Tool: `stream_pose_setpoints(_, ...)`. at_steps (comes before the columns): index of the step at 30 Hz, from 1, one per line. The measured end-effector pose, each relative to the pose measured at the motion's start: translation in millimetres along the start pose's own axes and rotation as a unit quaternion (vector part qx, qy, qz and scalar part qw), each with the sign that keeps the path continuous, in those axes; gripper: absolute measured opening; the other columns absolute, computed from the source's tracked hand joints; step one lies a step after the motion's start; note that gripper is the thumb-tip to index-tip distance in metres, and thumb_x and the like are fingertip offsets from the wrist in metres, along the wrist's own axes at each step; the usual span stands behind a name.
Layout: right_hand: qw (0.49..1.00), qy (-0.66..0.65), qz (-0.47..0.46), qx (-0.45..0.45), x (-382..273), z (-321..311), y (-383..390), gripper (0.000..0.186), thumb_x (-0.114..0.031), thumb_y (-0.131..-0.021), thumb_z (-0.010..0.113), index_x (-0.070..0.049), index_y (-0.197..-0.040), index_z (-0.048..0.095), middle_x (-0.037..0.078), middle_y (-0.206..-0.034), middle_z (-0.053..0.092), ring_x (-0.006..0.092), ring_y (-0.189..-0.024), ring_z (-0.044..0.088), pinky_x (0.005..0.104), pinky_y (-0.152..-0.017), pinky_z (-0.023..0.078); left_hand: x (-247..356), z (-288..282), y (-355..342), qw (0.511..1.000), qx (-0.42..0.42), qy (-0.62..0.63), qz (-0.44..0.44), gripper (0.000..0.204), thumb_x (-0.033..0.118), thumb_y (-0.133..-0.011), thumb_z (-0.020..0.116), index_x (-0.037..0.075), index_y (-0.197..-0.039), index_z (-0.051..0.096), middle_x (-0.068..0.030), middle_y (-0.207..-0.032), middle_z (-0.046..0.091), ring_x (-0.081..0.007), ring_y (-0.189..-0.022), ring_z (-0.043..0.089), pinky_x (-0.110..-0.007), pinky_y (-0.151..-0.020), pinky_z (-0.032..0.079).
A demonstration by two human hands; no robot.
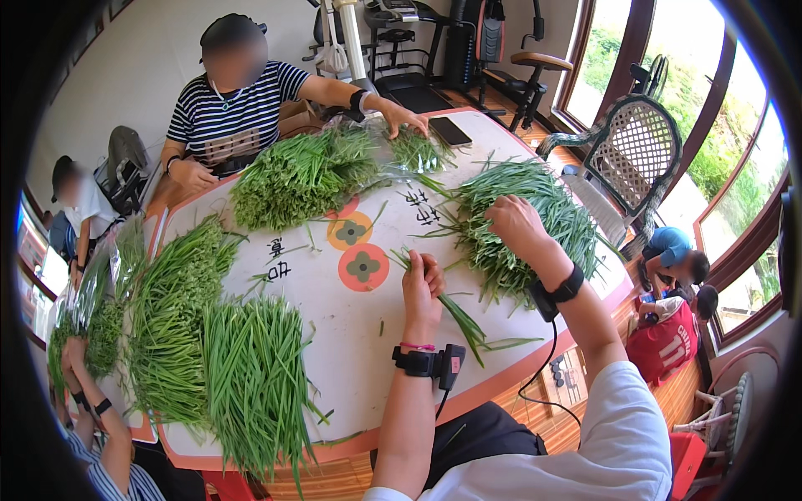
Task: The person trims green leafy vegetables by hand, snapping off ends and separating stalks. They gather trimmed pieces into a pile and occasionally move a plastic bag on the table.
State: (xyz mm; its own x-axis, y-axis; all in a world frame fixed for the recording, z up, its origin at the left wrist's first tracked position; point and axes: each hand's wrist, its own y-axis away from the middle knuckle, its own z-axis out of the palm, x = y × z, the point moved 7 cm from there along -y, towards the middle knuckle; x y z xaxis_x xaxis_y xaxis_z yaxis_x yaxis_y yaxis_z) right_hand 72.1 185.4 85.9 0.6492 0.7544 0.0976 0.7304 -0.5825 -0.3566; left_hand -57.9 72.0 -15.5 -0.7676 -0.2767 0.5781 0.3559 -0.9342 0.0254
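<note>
Now the left hand (423,288) grips a few green chive stalks (461,321) over the tabletop (359,351), while the right hand (515,224) closes on the chive pile (535,209)

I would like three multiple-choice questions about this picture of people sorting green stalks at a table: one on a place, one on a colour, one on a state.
1. Where does the right hand rest?
A. on the pile of green stalks at the right
B. on the phone
C. on the wicker chair

2. What colour are the two round flower marks on the table cover?
A. blue
B. orange
C. purple

3. What is the left hand doing?
A. lying flat and empty
B. holding a cup
C. gripping a few green stalks

Key: 1 A, the hand lies on that pile. 2 B, both discs are orange. 3 C, the fingers close around stalks.
</note>
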Motion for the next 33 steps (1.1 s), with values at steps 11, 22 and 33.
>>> stream_pose_setpoints(11, 0.999, -0.023, -0.015, 0.025, -53.7, -38.0, 15.8, 0.016, -0.015, -0.076, 0.068, -0.009, -0.092, 0.065, 0.005, -0.088, 0.059, 0.024, -0.092, 0.056, 0.0367, -0.085, 0.043, 0.7, 1.8, -0.2, 1.0, -0.014, -0.006, 0.004, 0.043, 0.046, -0.097, 0.044, 0.01, -0.074, 0.048, 0.0051, -0.059, 0.026, -0.0057, -0.049, 0.023, -0.022, -0.042, 0.016)
stream_pose_setpoints(22, 0.986, -0.14, 0.008, 0.095, -61.9, -37.8, 29.6, 0.015, -0.011, -0.075, 0.066, -0.008, -0.089, 0.066, 0.007, -0.09, 0.062, 0.0252, -0.093, 0.058, 0.0364, -0.085, 0.043, 2.1, -0.3, 1.2, 1.0, -0.014, -0.02, 0.005, 0.042, 0.044, -0.098, 0.041, 0.01, -0.075, 0.047, 0.0049, -0.059, 0.027, -0.0058, -0.049, 0.023, -0.022, -0.042, 0.017)
stream_pose_setpoints(33, 0.99, -0.072, 0.109, 0.049, 22.6, -5.4, 32.6, 0.025, 0.0, -0.074, 0.057, -0.011, -0.093, 0.069, 0.008, -0.092, 0.061, 0.0286, -0.096, 0.056, 0.0392, -0.086, 0.043, -0.1, -3.1, -1.5, 1.0, -0.009, -0.001, 0.004, 0.039, 0.045, -0.097, 0.045, 0.011, -0.078, 0.05, 0.0057, -0.06, 0.026, -0.0051, -0.049, 0.022, -0.022, -0.042, 0.017)
